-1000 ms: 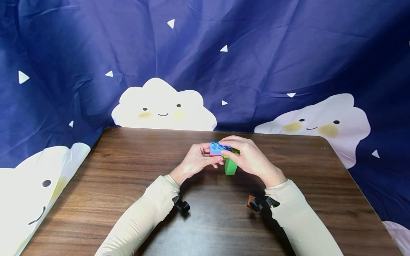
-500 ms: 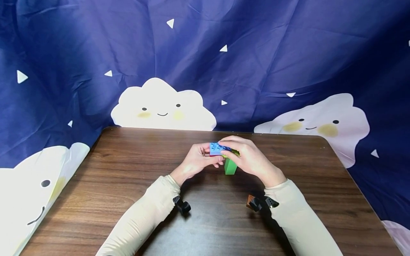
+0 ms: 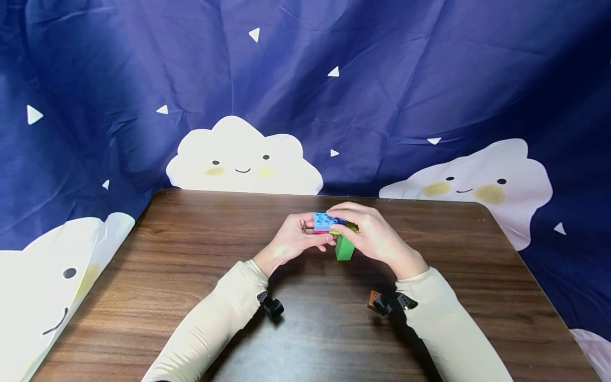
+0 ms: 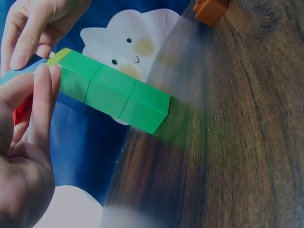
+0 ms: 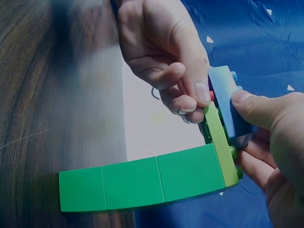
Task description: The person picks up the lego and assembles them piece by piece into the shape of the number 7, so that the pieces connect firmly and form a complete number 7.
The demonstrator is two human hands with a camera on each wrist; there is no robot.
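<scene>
In the head view, a blue brick [image 3: 322,223] with round studs sits at the top of a raised block build. Below it, the right wrist view shows a lime-green brick [image 5: 219,145], with a gap and studs between the two, the blue one tilted. Several green blocks [image 5: 135,183] form a column under the lime brick's end, standing on the table. My left hand [image 3: 292,239] pinches the left end, where a red brick [image 4: 21,111] shows between its fingers. My right hand [image 3: 374,233] pinches the blue brick between thumb and fingers. Its fingertips are partly hidden in the head view.
An orange brick [image 3: 373,300] lies on the brown wooden table [image 3: 191,239], near my right wrist and partly behind the black wrist camera [image 3: 383,305]. A dark blue cloth [image 3: 286,79] with clouds hangs behind the table's far edge.
Both hands stay in nearly the same place on the bricks. The green column and orange brick keep their places; only a tiny shift of the whole view shows.
</scene>
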